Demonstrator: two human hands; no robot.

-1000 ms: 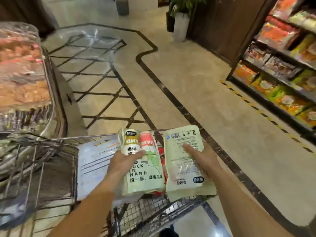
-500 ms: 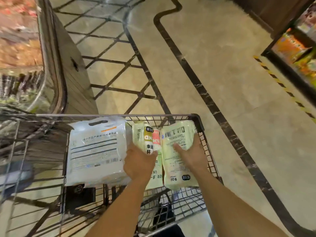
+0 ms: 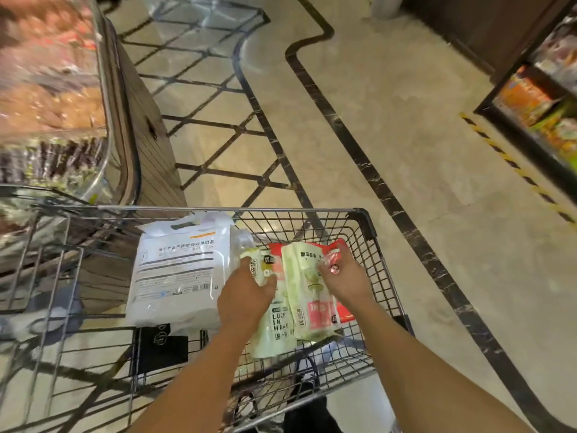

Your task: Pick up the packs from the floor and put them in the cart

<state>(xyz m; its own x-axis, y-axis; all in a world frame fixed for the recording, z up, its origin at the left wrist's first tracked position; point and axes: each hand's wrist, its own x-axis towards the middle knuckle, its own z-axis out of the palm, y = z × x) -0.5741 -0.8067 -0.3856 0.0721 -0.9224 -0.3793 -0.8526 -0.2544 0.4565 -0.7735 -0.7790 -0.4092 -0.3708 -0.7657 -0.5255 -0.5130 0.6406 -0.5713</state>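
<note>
Two pale green packs lie side by side inside the wire cart [image 3: 365, 223]. My left hand [image 3: 245, 295] holds the upper end of the left green pack [image 3: 274, 329], which reads "LUCK IN HAND". My right hand [image 3: 343, 278] rests on the top right of the right green pack [image 3: 307, 295], fingers spread over it. A red pack [image 3: 338, 250] lies under both, showing at the cart's right side. A big white pack [image 3: 178, 273] lies in the cart to the left of my hands.
A black item [image 3: 159, 346] sits under the white pack. A display counter [image 3: 137, 135] with wrapped food stands to the left, close to the cart. A shelf of snack bags [image 3: 537, 101] stands at the right. The tiled floor [image 3: 406, 135] stretches ahead.
Both hands have lowered the two green packs from above the cart rim down onto its bottom. The right pack has been turned over, and my right hand has loosened on it.
</note>
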